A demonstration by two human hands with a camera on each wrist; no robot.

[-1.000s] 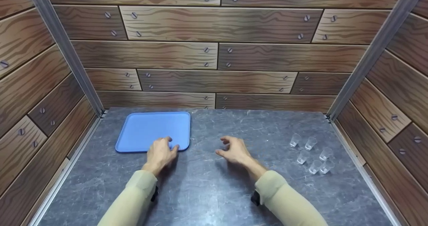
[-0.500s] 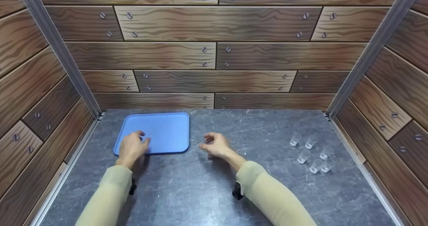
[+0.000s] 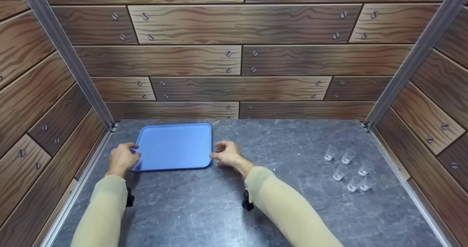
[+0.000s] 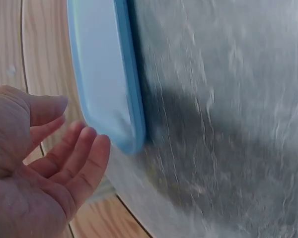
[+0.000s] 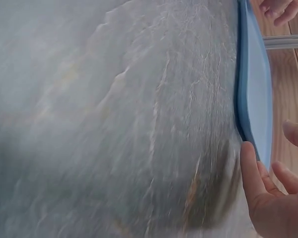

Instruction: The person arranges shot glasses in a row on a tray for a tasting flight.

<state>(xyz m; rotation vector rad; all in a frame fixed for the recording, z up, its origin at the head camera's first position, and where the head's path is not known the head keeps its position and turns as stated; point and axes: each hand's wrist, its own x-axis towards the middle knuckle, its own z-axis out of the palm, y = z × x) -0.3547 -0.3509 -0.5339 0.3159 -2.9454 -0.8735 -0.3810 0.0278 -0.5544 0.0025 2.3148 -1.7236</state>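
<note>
A blue rectangular tray (image 3: 174, 144) lies flat on the left part of the grey table, between my two hands. My left hand (image 3: 122, 158) is at its left edge, fingers loosely bent, thumb apart from them. In the left wrist view the fingers (image 4: 87, 158) are close to the tray's corner, with nothing pinched. At the right edge is my right hand (image 3: 227, 153), its thumb near the rim in the head view. The right wrist view has its fingertips (image 5: 249, 153) beside the tray's end; whether they touch it I cannot tell. Nothing lies on the tray.
Several small clear cups (image 3: 339, 173) stand grouped on the right side of the grey marbled table (image 3: 285, 141). Wood-patterned walls (image 3: 237, 60) enclose the table at the back and both sides, with metal rails (image 3: 409, 199) along the side edges.
My left hand has moved left, from over the tray's front edge to beyond its left side. My right hand has come leftward to the tray's right edge. The tray has stayed in place.
</note>
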